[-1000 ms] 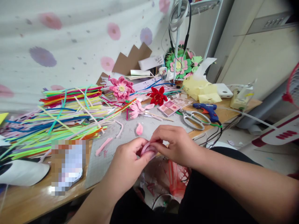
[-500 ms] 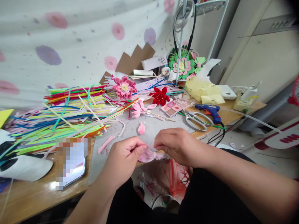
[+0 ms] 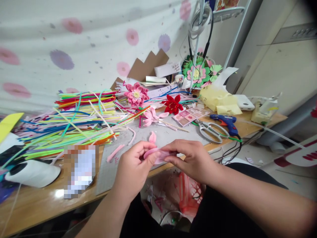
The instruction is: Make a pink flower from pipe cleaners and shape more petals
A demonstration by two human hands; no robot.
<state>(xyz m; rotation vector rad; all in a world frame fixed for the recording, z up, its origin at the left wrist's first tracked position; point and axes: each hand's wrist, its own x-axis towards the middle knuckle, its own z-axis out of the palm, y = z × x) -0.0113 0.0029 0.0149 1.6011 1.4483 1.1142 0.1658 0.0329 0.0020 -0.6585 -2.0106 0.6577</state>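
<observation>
A pink fuzzy piece (image 3: 158, 156) lies between the two hands, held up near the front edge of the tabletop (image 3: 44, 206); the left hand (image 3: 135, 167) has its grip closed on the left end, thumb against bent fingers, while the right hand (image 3: 192, 158) has its grip about the right end, fingers above and thumb below, though how firmly it presses is hard to judge; to handle this well, the left pinch should probably stay steady and act as the anchor, with the right fingertips doing the finer work in small, even presses; the soft pile looks easy to crush, so a light touch seems wiser than a hard squeeze, and a sharp tug could pull the piece out of shape; keeping it over the grey mat (image 3: 104, 177) would give it somewhere to land if it slipped, since the floor below is littered with scraps; the fingers cover both ends of the piece, so its full outline and any join cannot be made out; the left hand also hides the lower part of a small pink petal (image 3: 152, 137) just behind it; a pixelated patch (image 3: 80, 172) masks something on the left; the red mesh item (image 3: 189, 195) below is partly cut off by dark clothing, and what it is remains unclear.
</observation>
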